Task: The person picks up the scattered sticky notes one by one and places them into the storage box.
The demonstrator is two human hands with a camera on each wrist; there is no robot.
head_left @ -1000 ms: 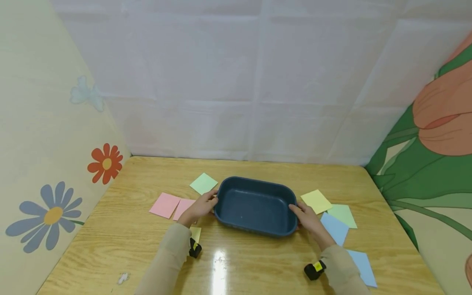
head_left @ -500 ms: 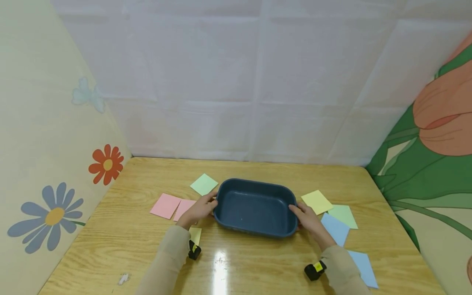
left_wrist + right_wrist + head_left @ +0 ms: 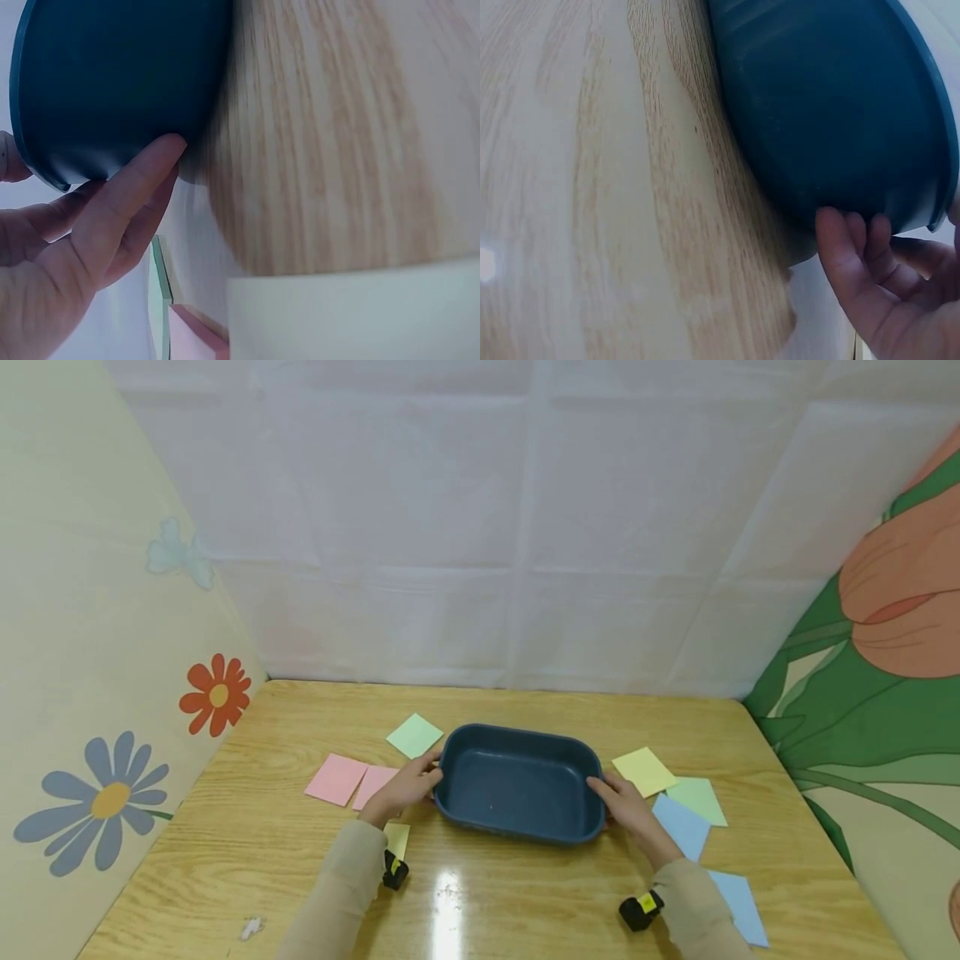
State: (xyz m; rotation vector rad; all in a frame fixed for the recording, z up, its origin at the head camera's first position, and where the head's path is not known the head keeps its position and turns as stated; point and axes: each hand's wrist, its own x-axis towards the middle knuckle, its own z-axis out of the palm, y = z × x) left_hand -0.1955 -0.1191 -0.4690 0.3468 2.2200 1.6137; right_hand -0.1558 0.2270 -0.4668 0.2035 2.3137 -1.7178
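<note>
A dark blue rectangular basin [image 3: 517, 789] with rounded corners stands in the middle of the wooden table, its inside bare. My left hand [image 3: 405, 787] grips its left end, the thumb at the rim. In the left wrist view, fingers [image 3: 127, 195] lie against the outer wall of the basin [image 3: 120, 82]. At the other end my right hand [image 3: 628, 806] holds the rim with the thumb on top. The right wrist view has curled fingers [image 3: 855, 262] under the rim, touching the basin's side [image 3: 832, 112]. The basin's underside is hidden.
Left of the basin lie pink notes [image 3: 335, 778], a green note [image 3: 415, 735] and a yellow note [image 3: 397, 837] partly behind the sleeve. Right of it are a yellow note [image 3: 643, 770], a green note [image 3: 699, 798] and blue notes [image 3: 681, 824]. A white sheet [image 3: 480, 527] hangs behind.
Almost nothing differs. The basin sits a few pixels lower in the head view than a second ago, while both hands keep their hold.
</note>
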